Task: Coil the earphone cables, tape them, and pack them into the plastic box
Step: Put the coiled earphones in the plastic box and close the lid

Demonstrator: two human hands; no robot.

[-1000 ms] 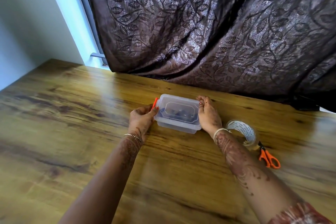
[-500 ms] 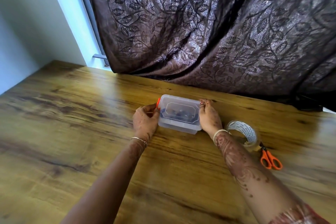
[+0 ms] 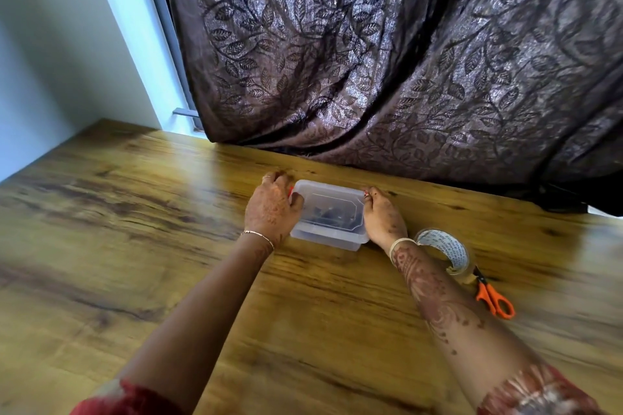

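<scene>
A small clear plastic box (image 3: 328,231) with its lid on sits on the wooden table (image 3: 135,246) near the curtain. Dark coiled earphone cables (image 3: 328,214) show dimly through the lid. My left hand (image 3: 271,209) grips the box's left end, its thumb over the lid's edge and covering most of an orange latch. My right hand (image 3: 382,217) holds the right end, fingers curled at the far right corner over a small red latch.
A roll of clear tape (image 3: 445,254) stands just right of my right wrist. Orange-handled scissors (image 3: 494,298) lie beside it. A dark leaf-patterned curtain (image 3: 404,61) hangs onto the table's far edge. A pale wall (image 3: 50,44) rises at the left.
My left hand has moved up over the box's left end, pressing down the orange latch that stood raised before. My right hand stays at the right end.
</scene>
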